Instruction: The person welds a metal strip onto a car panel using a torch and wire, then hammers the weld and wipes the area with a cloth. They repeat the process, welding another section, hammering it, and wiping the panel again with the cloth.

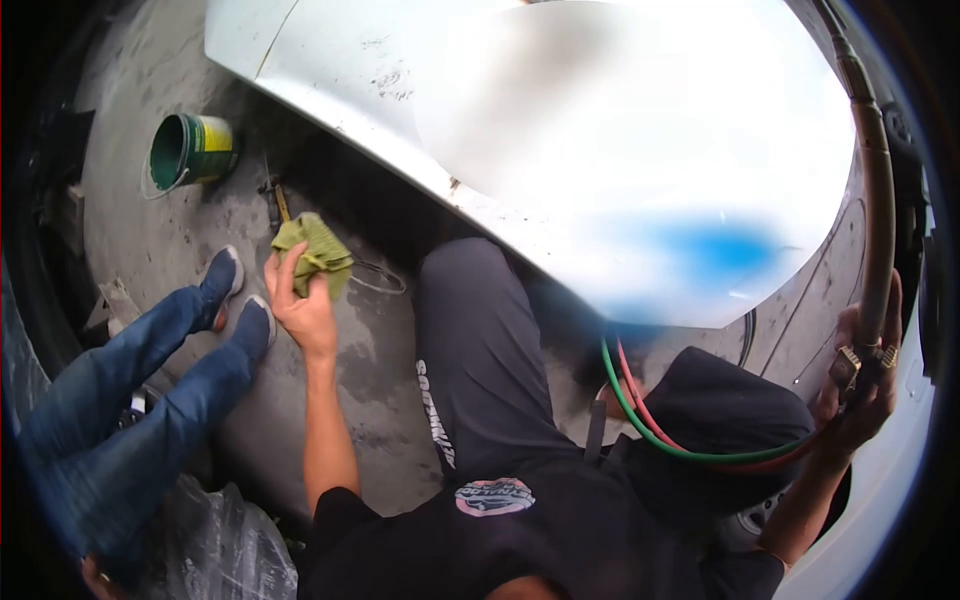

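Note:
My left hand [304, 308] pinches a folded yellow-green cloth [315, 250] above the concrete floor, left of my raised knee. Just beyond the cloth, a tool with a yellow handle [283, 204] is partly covered by it. At the far right my right hand [862, 375] is wrapped around the brass valve end of a gas torch [873, 200]. The torch's long tube points up along the right edge of the view. A green hose [690, 453] and a red hose [632, 378] run from it across my leg.
A white car body panel [400, 130] with scuffs fills the top, partly blurred. At the left a green and yellow bucket [205, 148] lies on its side. Another person's legs in jeans [150, 380] stretch in from the left. Clear plastic sheeting [220, 545] lies at the bottom left.

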`<state>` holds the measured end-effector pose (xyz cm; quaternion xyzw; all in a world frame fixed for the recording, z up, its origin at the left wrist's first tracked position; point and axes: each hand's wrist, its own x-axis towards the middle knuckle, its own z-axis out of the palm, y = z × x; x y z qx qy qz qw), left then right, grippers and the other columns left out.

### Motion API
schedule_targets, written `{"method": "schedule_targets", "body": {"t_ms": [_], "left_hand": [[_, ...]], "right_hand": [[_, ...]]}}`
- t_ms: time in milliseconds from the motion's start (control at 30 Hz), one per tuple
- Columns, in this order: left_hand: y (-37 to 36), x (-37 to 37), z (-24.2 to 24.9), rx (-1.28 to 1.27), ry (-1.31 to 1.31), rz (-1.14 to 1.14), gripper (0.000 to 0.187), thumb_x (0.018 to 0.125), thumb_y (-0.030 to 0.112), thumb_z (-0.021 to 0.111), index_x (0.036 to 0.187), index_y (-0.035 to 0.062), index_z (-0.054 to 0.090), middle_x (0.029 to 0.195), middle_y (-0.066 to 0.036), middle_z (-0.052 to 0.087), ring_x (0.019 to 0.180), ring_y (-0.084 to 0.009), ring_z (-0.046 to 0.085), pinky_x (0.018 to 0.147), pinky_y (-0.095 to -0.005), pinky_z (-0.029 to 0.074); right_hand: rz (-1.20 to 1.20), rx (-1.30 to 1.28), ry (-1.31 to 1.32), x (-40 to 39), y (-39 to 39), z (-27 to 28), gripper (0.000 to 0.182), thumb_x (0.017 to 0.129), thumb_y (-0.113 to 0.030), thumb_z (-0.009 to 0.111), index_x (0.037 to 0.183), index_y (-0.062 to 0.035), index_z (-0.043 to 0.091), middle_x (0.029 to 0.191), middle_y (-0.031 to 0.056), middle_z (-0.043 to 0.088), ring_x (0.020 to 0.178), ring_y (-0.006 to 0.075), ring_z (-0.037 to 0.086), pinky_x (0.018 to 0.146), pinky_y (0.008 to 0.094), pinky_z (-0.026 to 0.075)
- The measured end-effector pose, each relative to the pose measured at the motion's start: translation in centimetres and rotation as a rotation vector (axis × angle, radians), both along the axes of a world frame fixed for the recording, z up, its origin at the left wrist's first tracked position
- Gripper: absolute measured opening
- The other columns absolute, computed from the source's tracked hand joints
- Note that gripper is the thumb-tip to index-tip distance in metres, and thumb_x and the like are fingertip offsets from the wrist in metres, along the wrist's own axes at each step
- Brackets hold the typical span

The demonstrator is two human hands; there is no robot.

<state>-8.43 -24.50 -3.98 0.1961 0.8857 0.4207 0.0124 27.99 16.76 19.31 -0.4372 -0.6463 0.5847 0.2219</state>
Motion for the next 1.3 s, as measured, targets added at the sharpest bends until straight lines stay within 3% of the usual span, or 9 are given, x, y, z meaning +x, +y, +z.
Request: {"method": "schedule_targets", "body": {"t_ms": [200,333,467,533,700,767,1033,1233,1300], "left_hand": [[13.3,2.8,1.4,-0.117,0.055,-0.434,0.052,0.082,-0.008,0.063,0.132,0.0054,0.067,0.136,-0.023,0.054,0.127,-0.0398,0.057,0.107,-0.0460,0.048],[22.7,3.3,-2.5,-0.272,0.349,-0.630,0.041,0.079,-0.008,0.065,0.120,-0.0025,0.067,0.130,-0.024,0.056,0.115,-0.0423,0.060,0.089,-0.0462,0.058],[37.7,0.9,-2.5,-0.218,0.534,-0.728,0.039,0.077,-0.008,0.065,0.115,-0.0021,0.068,0.126,-0.021,0.059,0.107,-0.0375,0.062,0.081,-0.0449,0.062],[44.1,-0.5,-1.3,-0.251,0.459,-0.790,0.018,0.091,0.004,0.059,0.103,0.0061,0.072,0.115,-0.018,0.065,0.108,-0.0380,0.064,0.091,-0.0452,0.056],[36.1,-1.2,0.3,-0.026,0.498,-0.872,0.015,0.091,0.003,0.061,0.100,0.0053,0.073,0.116,-0.020,0.064,0.114,-0.0371,0.062,0.094,-0.0439,0.055],[28.9,-1.2,-2.2,-0.187,0.592,-0.876,0.047,0.077,-0.007,0.066,0.122,0.0025,0.070,0.126,-0.018,0.059,0.106,-0.0345,0.063,0.081,-0.0434,0.062],[2.3,-2.1,2.8,-0.644,-0.072,-0.456,0.038,0.079,-0.008,0.063,0.114,0.0010,0.073,0.110,-0.019,0.062,0.104,-0.0386,0.065,0.091,-0.0432,0.053],[8.3,-1.3,6.1,-0.272,0.006,-0.299,0.034,0.083,-0.007,0.062,0.115,0.0013,0.071,0.106,-0.017,0.062,0.099,-0.0352,0.066,0.089,-0.0407,0.053],[12.0,0.0,5.4,-0.185,0.009,-0.387,0.035,0.084,-0.005,0.063,0.117,0.0028,0.070,0.107,-0.017,0.063,0.100,-0.0345,0.067,0.088,-0.0408,0.054]], "right_hand": [[-0.051,-0.025,-0.009,0.5,-0.4,0.9,0.097,0.093,-0.045,0.069,0.163,0.0022,0.020,0.086,0.0112,0.056,0.047,0.0040,0.056,0.038,0.0141,0.048],[-0.047,0.131,0.068,1.0,0.5,-0.1,0.093,0.096,-0.051,0.059,0.163,0.0016,0.020,0.084,0.0119,0.058,0.047,0.0061,0.056,0.041,0.0154,0.046],[0.102,0.016,-0.076,1.6,2.7,1.9,0.089,0.094,-0.040,0.068,0.162,0.0012,0.026,0.100,0.0107,0.057,0.074,0.0067,0.065,0.063,0.0184,0.056],[0.156,0.045,-0.050,1.7,2.8,1.4,0.085,0.097,-0.035,0.065,0.162,0.0022,0.025,0.107,0.0138,0.061,0.081,0.0115,0.069,0.072,0.0239,0.059],[0.092,0.114,0.000,4.4,3.6,0.3,0.078,0.099,-0.036,0.056,0.158,0.0050,0.026,0.113,0.0186,0.056,0.065,0.0112,0.061,0.060,0.0212,0.051],[0.083,0.122,0.010,5.2,4.3,0.2,0.075,0.100,-0.036,0.052,0.157,0.0061,0.026,0.115,0.0206,0.054,0.059,0.0110,0.058,0.055,0.0202,0.048],[0.163,0.174,-0.015,8.0,6.1,0.1,0.069,0.104,-0.037,0.040,0.153,0.0095,0.028,0.120,0.0265,0.049,0.039,0.0109,0.048,0.039,0.0171,0.035],[0.101,0.105,-0.015,6.8,5.1,0.2,0.072,0.102,-0.036,0.044,0.158,0.0079,0.030,0.141,0.0210,0.050,0.075,0.0075,0.062,0.069,0.0181,0.050],[-0.036,0.235,-0.082,4.1,3.6,0.1,0.089,0.094,-0.044,0.055,0.161,0.0058,0.024,0.100,0.0112,0.052,0.055,0.0042,0.050,0.047,0.0154,0.039]]}}
